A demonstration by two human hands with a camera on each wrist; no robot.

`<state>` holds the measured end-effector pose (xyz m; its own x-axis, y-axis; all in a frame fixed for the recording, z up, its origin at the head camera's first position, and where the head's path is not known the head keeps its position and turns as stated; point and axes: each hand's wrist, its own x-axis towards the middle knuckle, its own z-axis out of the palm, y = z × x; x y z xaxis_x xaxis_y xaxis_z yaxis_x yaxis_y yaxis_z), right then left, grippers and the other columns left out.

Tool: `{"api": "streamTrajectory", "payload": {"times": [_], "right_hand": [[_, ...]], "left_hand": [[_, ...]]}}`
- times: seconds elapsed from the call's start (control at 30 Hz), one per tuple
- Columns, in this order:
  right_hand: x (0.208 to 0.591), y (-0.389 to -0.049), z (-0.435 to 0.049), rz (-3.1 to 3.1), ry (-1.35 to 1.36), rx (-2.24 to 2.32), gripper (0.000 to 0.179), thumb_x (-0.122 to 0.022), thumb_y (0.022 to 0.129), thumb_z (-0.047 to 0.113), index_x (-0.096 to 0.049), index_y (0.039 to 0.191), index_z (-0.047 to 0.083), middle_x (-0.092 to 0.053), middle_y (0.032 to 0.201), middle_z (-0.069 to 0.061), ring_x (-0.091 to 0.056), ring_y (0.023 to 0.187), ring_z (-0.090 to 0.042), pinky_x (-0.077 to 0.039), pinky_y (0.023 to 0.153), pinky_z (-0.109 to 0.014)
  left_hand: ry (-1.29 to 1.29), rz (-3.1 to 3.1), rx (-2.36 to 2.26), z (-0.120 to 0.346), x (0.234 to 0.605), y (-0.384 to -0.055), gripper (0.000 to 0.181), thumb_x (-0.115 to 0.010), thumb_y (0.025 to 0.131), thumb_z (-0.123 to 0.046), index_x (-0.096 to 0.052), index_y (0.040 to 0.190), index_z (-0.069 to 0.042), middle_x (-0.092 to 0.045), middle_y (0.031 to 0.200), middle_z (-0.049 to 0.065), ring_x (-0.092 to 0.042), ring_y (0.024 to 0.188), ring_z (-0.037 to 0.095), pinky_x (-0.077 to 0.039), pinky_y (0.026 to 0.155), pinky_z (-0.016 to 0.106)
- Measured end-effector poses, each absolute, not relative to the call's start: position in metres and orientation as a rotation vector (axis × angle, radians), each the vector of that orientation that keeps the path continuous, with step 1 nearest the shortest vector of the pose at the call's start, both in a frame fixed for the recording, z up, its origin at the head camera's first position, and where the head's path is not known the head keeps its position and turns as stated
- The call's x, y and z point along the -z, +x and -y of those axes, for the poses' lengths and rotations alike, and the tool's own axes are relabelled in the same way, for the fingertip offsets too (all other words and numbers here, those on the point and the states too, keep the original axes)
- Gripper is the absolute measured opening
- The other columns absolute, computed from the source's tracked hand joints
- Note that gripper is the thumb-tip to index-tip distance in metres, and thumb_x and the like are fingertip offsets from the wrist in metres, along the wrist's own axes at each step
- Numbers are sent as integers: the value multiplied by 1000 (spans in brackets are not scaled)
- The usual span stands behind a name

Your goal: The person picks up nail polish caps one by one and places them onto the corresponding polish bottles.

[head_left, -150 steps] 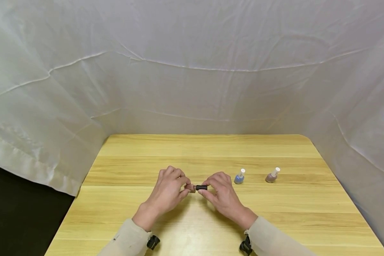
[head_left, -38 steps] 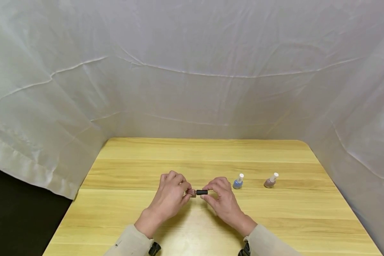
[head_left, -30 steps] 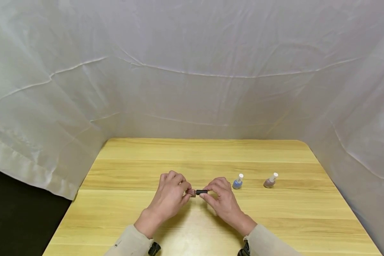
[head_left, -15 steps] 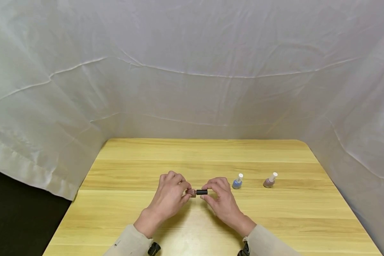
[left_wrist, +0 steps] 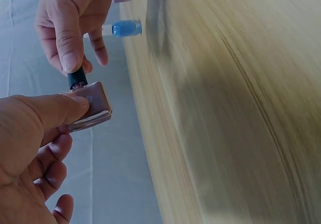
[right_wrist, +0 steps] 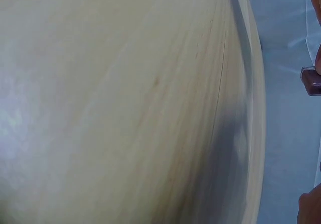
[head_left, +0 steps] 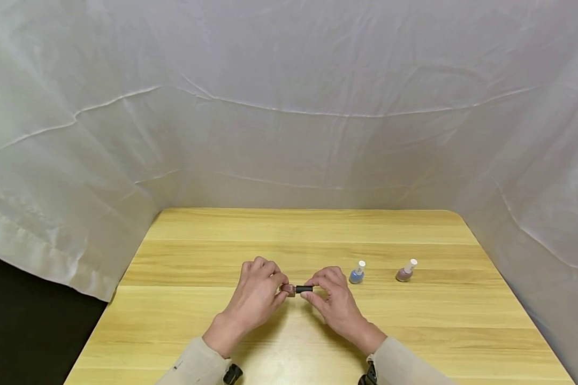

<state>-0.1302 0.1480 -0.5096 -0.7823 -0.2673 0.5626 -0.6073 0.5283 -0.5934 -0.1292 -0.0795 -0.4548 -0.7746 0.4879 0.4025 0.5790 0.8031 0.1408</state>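
Observation:
Between my hands a square bottle of brownish-pink nail polish [left_wrist: 97, 99] lies on its side, held above the table. My left hand [head_left: 251, 295] pinches its glass body between thumb and fingers. At the other end, my right hand [head_left: 337, 300] pinches the black cap [head_left: 304, 289] with thumb and forefinger. In the left wrist view the cap meets the bottle's neck, and the right thumb presses along it. The right wrist view catches only a corner of the glass bottle [right_wrist: 312, 81] at its right edge, with bits of fingers around it.
A blue nail polish bottle [head_left: 356, 276] with a white cap stands just right of my right hand. Farther right stands a mauve nail polish bottle [head_left: 404, 274], also white-capped. The wooden table [head_left: 197, 246] is bordered by a pale grey cloth [head_left: 289, 144] behind and at the sides.
Since five seconds ago the view has tilted slightly, so everything sits a little lower. The right finger and thumb shift slightly on the cap between frames; the left hand stays on the bottle.

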Motion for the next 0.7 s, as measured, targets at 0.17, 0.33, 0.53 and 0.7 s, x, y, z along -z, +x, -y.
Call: {"api": "streamTrajectory", "payload": {"times": [0.17, 0.33, 0.53, 0.7], "right_hand": [[510, -129, -148, 2377, 699, -1137, 20, -88, 86, 14, -75, 101, 16, -64, 107, 9, -52, 112, -16, -48, 93, -36], [510, -128, -147, 2390, 678, -1146, 29, -88, 85, 11, -75, 111, 11, -63, 116, 4, -51, 117, -17, -50, 95, -38], [511, -127, -145, 2370, 687, -1135, 23, -87, 84, 10, -74, 102, 18, -62, 112, 4, -51, 114, -17, -49, 94, -37], [511, -126, -145, 2389, 689, -1125, 19, -84, 88, 12, -73, 102, 18, -61, 110, 6, -51, 113, -16, -50, 94, -37]], "left_hand": [[-807, 2644, 368, 79, 454, -130, 9, -85, 92, -32, -79, 89, -25, -66, 98, -9, -51, 99, 17, -39, 91, 40], [-796, 2649, 372, 81, 455, -130, 9, -86, 90, -31, -80, 91, -24, -67, 98, -9, -52, 99, 17, -40, 92, 41], [-794, 2653, 384, 81, 456, -129, 10, -86, 90, -31, -80, 92, -24, -68, 98, -9, -51, 98, 16, -39, 92, 41], [-796, 2649, 373, 80, 455, -128, 10, -86, 90, -32, -79, 91, -24, -67, 98, -9, -51, 98, 16, -39, 92, 41]]}}
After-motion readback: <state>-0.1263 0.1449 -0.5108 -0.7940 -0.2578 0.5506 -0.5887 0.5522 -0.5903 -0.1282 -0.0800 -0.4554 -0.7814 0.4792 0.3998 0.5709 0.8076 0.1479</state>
